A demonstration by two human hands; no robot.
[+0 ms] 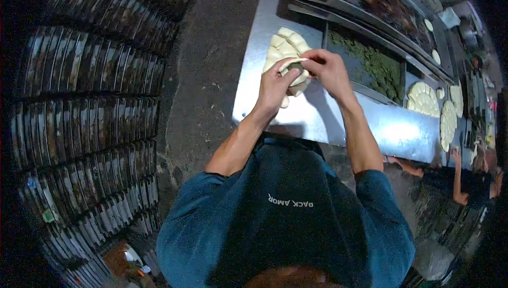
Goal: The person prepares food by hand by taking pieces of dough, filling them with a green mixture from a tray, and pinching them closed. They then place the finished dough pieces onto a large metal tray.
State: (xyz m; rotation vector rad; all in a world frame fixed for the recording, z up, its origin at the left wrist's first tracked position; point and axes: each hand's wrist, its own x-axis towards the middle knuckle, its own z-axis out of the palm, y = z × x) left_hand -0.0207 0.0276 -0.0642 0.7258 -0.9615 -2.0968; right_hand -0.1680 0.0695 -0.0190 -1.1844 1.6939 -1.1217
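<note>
On our steel desk (pixel 317 121) one dough pile (pixel 283 47) lies beneath both hands, left hand (pixel 275 84) and right hand (pixel 328 68) pinching one filled dumpling (pixel 296 69).

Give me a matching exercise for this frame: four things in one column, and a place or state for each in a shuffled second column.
Things:
1. dough piece
2. green filling
3. stacked trays
4. finished dumplings

Places or states:
A. racked in rows at the far left
B. pinched between the left hand and right hand
C. arranged in a fan on the counter, off to the right
D. lying in a sunken metal bin

Pairs: 1-B, 2-D, 3-A, 4-C
</note>
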